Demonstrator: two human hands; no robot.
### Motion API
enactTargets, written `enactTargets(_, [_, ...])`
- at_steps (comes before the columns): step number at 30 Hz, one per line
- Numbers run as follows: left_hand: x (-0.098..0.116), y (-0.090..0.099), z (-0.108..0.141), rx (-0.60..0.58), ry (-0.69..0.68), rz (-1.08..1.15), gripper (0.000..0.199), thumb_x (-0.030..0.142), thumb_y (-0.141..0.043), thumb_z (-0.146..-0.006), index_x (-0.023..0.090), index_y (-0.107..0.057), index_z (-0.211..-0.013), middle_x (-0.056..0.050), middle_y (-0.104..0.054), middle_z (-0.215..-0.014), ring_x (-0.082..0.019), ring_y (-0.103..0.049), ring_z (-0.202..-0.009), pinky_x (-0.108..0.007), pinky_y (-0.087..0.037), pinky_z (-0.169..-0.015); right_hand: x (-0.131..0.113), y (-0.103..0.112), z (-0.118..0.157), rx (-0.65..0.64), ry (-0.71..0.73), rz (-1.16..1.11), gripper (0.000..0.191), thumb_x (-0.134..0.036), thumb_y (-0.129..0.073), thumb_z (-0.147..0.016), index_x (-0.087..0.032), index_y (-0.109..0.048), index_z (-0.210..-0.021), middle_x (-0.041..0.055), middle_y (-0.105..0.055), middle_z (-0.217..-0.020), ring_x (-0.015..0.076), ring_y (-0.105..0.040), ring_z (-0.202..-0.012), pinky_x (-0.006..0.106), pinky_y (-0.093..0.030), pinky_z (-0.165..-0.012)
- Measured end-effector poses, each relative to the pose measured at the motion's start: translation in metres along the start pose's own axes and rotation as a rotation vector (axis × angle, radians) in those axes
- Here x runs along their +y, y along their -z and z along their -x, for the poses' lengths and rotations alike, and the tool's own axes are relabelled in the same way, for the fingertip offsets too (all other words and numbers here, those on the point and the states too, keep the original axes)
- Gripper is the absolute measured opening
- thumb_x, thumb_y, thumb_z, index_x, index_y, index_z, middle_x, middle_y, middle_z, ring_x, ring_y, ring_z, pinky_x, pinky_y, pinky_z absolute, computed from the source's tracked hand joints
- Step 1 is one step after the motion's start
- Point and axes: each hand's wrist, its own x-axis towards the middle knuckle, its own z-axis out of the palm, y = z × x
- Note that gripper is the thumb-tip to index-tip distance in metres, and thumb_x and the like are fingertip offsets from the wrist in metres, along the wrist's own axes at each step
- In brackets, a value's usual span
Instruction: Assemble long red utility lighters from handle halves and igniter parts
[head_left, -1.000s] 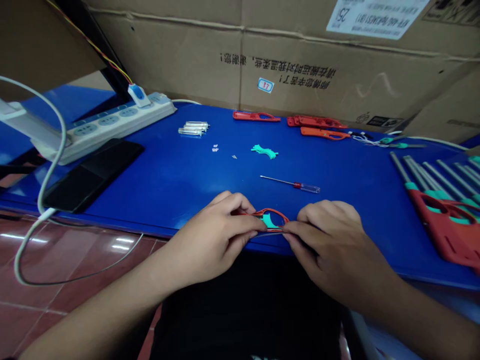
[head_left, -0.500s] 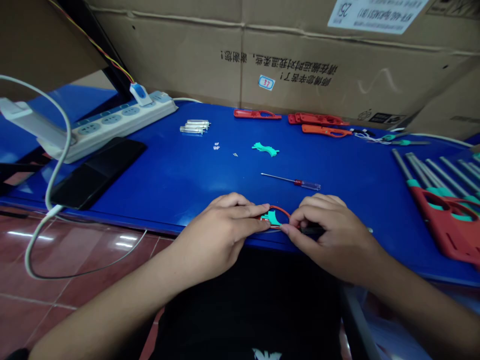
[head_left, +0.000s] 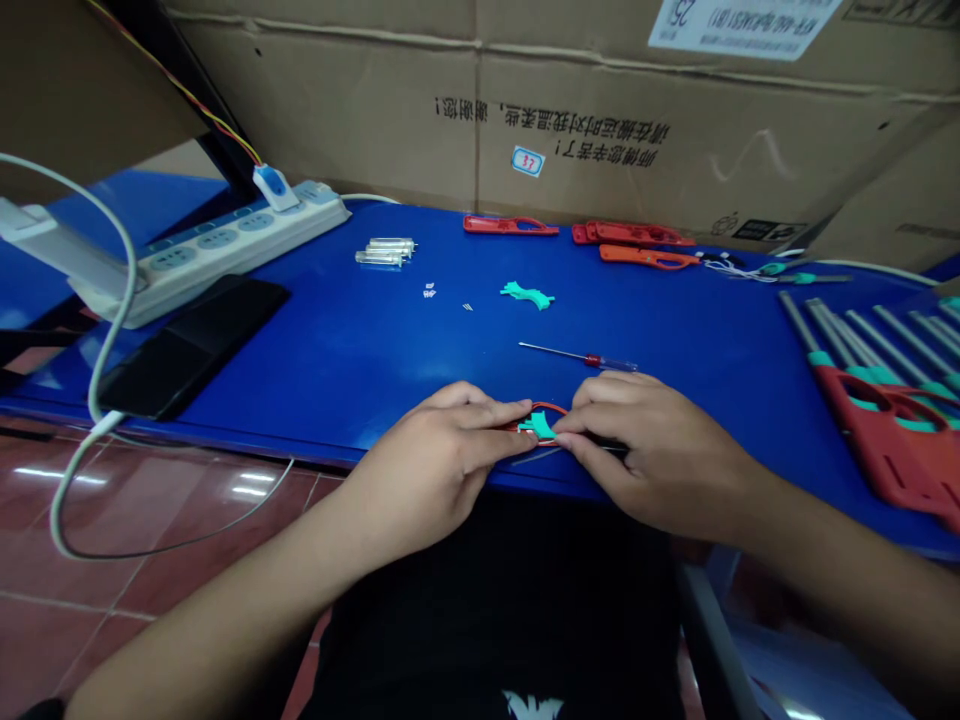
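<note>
At the front edge of the blue table, my left hand [head_left: 457,450] holds down an orange-red lighter casing [head_left: 550,407], its fingers laid over the left part. A green trigger piece [head_left: 537,427] sits in the casing's loop. My right hand [head_left: 645,450] is closed in a pinch at the right side of that trigger, thumb and forefinger together. A thin metal rod [head_left: 534,456] lies just in front of the casing, partly under the right hand. Behind the hands lie a screwdriver [head_left: 577,356] and a loose green trigger part [head_left: 528,295].
Red casing halves [head_left: 511,226] and an orange one [head_left: 648,258] lie along the cardboard box [head_left: 337,110]. Clear cylinders [head_left: 385,252] and tiny white parts [head_left: 429,291] are farther left. A phone [head_left: 193,345] and power strip [head_left: 217,240] stand left; assembled lighters [head_left: 885,440] lie right.
My right hand has shifted a little to the left and away from me, with its fingertips now at the trigger piece. The left hand stays on the casing. The view has tilted slightly.
</note>
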Motion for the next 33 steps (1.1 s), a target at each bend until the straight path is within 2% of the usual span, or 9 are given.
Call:
enactTargets(4, [0.002, -0.001, -0.001, -0.012, 0.007, -0.022, 0.038, 0.009, -0.051, -0.095, 0.024, -0.070, -0.124, -0.004, -0.064, -0.138, -0.020, -0.061, -0.104, -0.040, -0.055, -0.093, -0.002, -0.007, 0.009, 0.117, 0.111, 0.286, 0.026, -0.024, -0.048, -0.100, -0.017, -0.072, -0.092, 0.0057, -0.065, -0.084, 0.0205, -0.056, -0.079, 0.037, -0.037, -0.073])
enactTargets(9, [0.001, -0.002, 0.000, 0.010, -0.020, -0.029, 0.040, 0.008, -0.050, -0.095, 0.024, -0.068, -0.127, -0.004, -0.063, -0.138, -0.021, -0.060, -0.104, -0.040, -0.056, -0.091, -0.001, -0.004, 0.014, 0.142, 0.135, 0.370, 0.024, -0.025, -0.050, -0.100, -0.016, -0.070, -0.091, 0.0057, -0.064, -0.082, 0.0206, -0.055, -0.077, 0.036, -0.036, -0.071])
enactTargets(16, [0.000, 0.001, 0.001, -0.020, -0.036, -0.052, 0.041, 0.008, -0.049, -0.096, 0.024, -0.066, -0.130, -0.006, -0.062, -0.139, -0.022, -0.059, -0.114, -0.041, -0.056, -0.095, 0.001, -0.002, 0.012, 0.128, 0.182, 0.348, 0.024, -0.023, -0.049, -0.100, -0.015, -0.070, -0.091, 0.0058, -0.064, -0.082, 0.0204, -0.055, -0.077, 0.037, -0.037, -0.073])
enactTargets(22, [0.002, 0.003, 0.002, -0.033, -0.044, -0.078, 0.040, 0.011, -0.051, -0.097, 0.025, -0.065, -0.132, -0.005, -0.060, -0.141, -0.023, -0.053, -0.123, -0.041, -0.053, -0.101, 0.003, -0.005, 0.013, 0.109, 0.138, 0.246, 0.020, -0.021, -0.050, -0.099, -0.016, -0.069, -0.094, 0.0065, -0.066, -0.086, 0.0204, -0.056, -0.081, 0.037, -0.040, -0.075])
enactTargets(26, [0.004, 0.002, 0.001, -0.002, -0.014, -0.129, 0.036, 0.010, -0.055, -0.095, 0.025, -0.070, -0.124, -0.009, -0.060, -0.133, -0.024, -0.052, -0.116, -0.040, -0.053, -0.092, 0.007, -0.004, 0.012, 0.132, 0.141, 0.200, 0.018, -0.021, -0.051, -0.099, -0.016, -0.068, -0.094, 0.0055, -0.066, -0.087, 0.0198, -0.057, -0.081, 0.037, -0.040, -0.076])
enactTargets(29, [0.003, 0.003, 0.001, -0.013, -0.028, -0.103, 0.038, 0.010, -0.053, -0.096, 0.025, -0.067, -0.127, -0.007, -0.064, -0.123, -0.022, -0.055, -0.109, -0.037, -0.054, -0.089, 0.008, -0.004, 0.012, 0.136, 0.144, 0.192, 0.017, -0.020, -0.052, -0.098, -0.015, -0.067, -0.095, 0.0054, -0.066, -0.086, 0.0196, -0.056, -0.081, 0.037, -0.039, -0.075])
enactTargets(33, [0.004, 0.004, 0.004, 0.000, -0.055, -0.203, 0.036, 0.013, -0.052, -0.097, 0.026, -0.068, -0.127, -0.005, -0.068, -0.125, -0.025, -0.061, -0.112, -0.044, -0.055, -0.091, 0.005, -0.005, 0.011, 0.116, 0.153, 0.190, 0.019, -0.021, -0.050, -0.099, -0.015, -0.068, -0.095, 0.0060, -0.066, -0.086, 0.0198, -0.056, -0.081, 0.037, -0.038, -0.074])
